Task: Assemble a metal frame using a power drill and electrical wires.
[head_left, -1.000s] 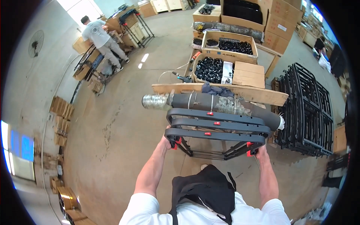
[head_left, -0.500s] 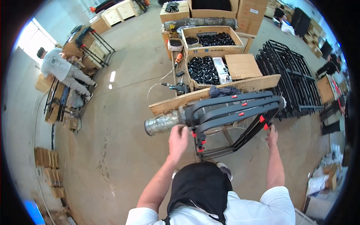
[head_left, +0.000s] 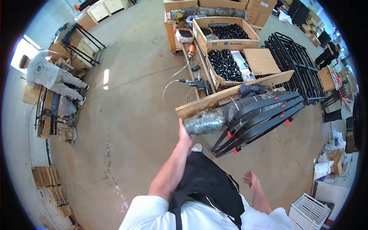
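Observation:
A black metal frame (head_left: 264, 119) of curved bars with red fittings lies over a padded beam (head_left: 245, 103) in front of me. The beam's left end is a roll wrapped in clear plastic (head_left: 206, 122). Against that end, my left hand (head_left: 184, 132) is stretched out, with some fingers hidden by the roll; it appears to touch it. Low on the right, my right hand (head_left: 252, 179) hangs apart from the frame, its fingers loosely spread and nothing clearly seen in them.
Behind a wooden board (head_left: 234, 94) stand cartons of black plastic parts (head_left: 226, 63), a power drill (head_left: 202, 85) and an orange-handled tool (head_left: 190, 51). Black frames (head_left: 293, 67) are stacked at right. A co-worker (head_left: 48, 73) stands far left. A white crate (head_left: 308, 211) sits lower right.
My right hand has come away from the frame's right end and down toward me. My left hand has moved to the roll's end. The frame now sits tilted, lower toward its left end.

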